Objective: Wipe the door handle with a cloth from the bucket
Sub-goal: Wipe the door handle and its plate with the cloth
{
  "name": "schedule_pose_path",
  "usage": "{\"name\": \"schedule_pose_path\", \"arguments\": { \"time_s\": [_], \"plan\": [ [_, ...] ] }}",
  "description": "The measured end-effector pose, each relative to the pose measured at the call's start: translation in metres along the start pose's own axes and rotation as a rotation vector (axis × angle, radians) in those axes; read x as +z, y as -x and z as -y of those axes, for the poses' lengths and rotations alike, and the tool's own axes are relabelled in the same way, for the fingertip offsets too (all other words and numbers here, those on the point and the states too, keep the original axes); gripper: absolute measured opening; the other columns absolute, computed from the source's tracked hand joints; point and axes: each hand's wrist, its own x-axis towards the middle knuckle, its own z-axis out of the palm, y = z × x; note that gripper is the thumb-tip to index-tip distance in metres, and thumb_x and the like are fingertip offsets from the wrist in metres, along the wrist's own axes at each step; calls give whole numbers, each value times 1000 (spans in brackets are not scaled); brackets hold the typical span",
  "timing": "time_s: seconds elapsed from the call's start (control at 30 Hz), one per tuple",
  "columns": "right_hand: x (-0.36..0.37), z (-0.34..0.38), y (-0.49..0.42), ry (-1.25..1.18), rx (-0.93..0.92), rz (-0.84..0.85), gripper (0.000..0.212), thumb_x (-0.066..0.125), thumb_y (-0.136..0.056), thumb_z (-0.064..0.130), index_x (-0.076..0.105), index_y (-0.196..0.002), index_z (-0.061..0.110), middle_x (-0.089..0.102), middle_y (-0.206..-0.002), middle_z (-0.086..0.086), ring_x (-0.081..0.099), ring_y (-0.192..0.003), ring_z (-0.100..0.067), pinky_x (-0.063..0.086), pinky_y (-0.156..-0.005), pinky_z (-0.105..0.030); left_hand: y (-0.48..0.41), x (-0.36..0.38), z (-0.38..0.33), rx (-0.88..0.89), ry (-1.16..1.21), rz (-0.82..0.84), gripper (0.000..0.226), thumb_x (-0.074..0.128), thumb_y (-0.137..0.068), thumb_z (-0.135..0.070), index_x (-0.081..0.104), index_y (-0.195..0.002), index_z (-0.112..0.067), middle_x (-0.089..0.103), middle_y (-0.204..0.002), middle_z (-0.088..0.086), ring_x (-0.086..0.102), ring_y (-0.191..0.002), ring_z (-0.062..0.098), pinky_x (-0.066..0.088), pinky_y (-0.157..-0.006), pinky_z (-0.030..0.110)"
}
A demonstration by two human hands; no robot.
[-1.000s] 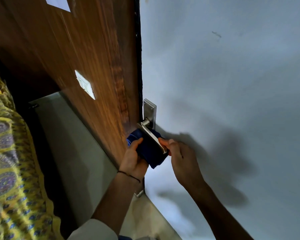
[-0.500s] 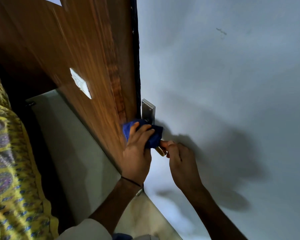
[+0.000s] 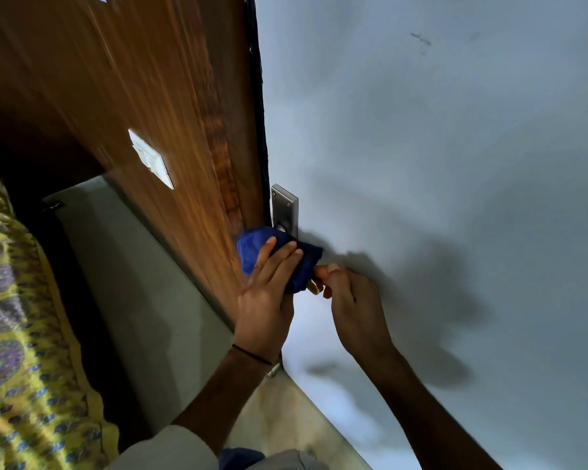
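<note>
A blue cloth [image 3: 252, 244] is wrapped over the metal door handle [image 3: 312, 285], of which only the brassy tip shows. My left hand [image 3: 269, 293] presses the cloth onto the lever from the left, fingers spread over it. My right hand [image 3: 348, 296] pinches the free end of the handle from the right. Above them the steel backplate [image 3: 285, 206] sits on the pale grey door [image 3: 438, 164]. The bucket is out of view.
A brown wooden panel [image 3: 143, 96] with a white switch plate [image 3: 151, 159] stands left of the door edge. Pale floor [image 3: 140, 276] runs below it. A yellow patterned fabric [image 3: 17, 334] fills the lower left.
My left hand has moved the cloth from under the lever up over it, toward the backplate, covering most of the handle. My right hand has stayed at the lever's end.
</note>
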Motion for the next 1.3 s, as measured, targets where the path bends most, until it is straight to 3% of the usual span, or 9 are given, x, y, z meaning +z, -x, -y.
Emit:
{"name": "schedule_pose_path", "arguments": {
  "time_s": [0.2, 0.33, 0.53, 0.73, 0.83, 0.97, 1.1, 1.2, 1.3],
  "plan": [
    [-1, -2, -1, -81, 16, -23, 48, 32, -90, 31, 75, -80, 11, 71, -70, -3, 59, -68, -18, 48, -68, -31, 9, 2, 4, 57, -17, 18, 50, 50, -86, 4, 57, -134, -10, 50, -145, 2, 36, -142, 25, 40, -104, 23],
    [0, 0, -2, -106, 65, -38, 47, 34, -87, 30, 78, -91, 16, 76, -81, 7, 65, -73, -2, 52, -75, -24, -25, 2, 12, -153, 22, -51, 58, 53, -79, 17, 60, -131, -9, 54, -143, 8, 45, -137, 33, 39, -104, 36],
    [-2, 2, 1, -111, 60, -25, 45, 35, -95, 27, 78, -96, 13, 76, -84, 6, 64, -72, 1, 51, -75, -19, -24, -2, 0, -297, 221, -160, 59, 49, -78, 17, 61, -129, -9, 56, -141, 6, 48, -129, 12, 18, -104, -6],
    [3, 6, 3, -80, 39, -64, 52, 33, -87, 36, 70, -78, 0, 68, -72, -13, 58, -65, -19, 48, -67, -34, 16, -1, -15, -129, 157, -97, 64, 47, -70, 7, 61, -130, -10, 57, -140, 5, 60, -113, 14, 33, -97, 4],
    [1, 5, 1, -45, 5, -85, 53, 33, -88, 41, 57, -66, -1, 62, -65, -18, 54, -61, -23, 47, -66, -39, 28, -7, -26, -143, 364, -59, 56, 44, -77, 0, 62, -128, -12, 64, -131, 1, 63, -111, 7, 46, -97, 12],
    [-6, 5, 2, -75, 14, 4, 45, 37, -101, 30, 73, -77, 17, 69, -71, -4, 57, -63, -9, 47, -69, -22, 14, -31, -30, -608, 710, -223, 32, 54, -86, 15, 70, -86, -13, 64, -54, -11, 59, -50, -2, 49, -58, 20],
    [-7, 10, 6, -66, 10, -6, 42, 40, -101, 34, 76, -91, 15, 73, -82, -5, 58, -70, -7, 48, -76, -27, -4, -52, -21, -1110, 1222, -435, 22, 54, -90, 6, 59, -82, -13, 63, -76, 4, 64, -67, 14, 53, -68, 34],
    [-6, 15, 14, 152, -174, -146, 45, 35, -96, 42, 73, -102, 18, 68, -81, 7, 59, -81, -18, 48, -79, -37, -8, -62, -16, -1147, 1312, -412, 13, 55, -92, 0, 59, -91, -13, 61, -85, 6, 61, -76, 19, 51, -72, 33],
    [-6, 26, 25, 261, -444, -187, 35, 40, -97, 30, 67, -115, 16, 57, -90, 24, 55, -92, -10, 42, -81, -16, -5, -67, -29, -1095, 1224, -290, 8, 54, -95, -10, 62, -94, -15, 67, -91, 7, 65, -84, 20, 54, -78, 35]
  ]
}}
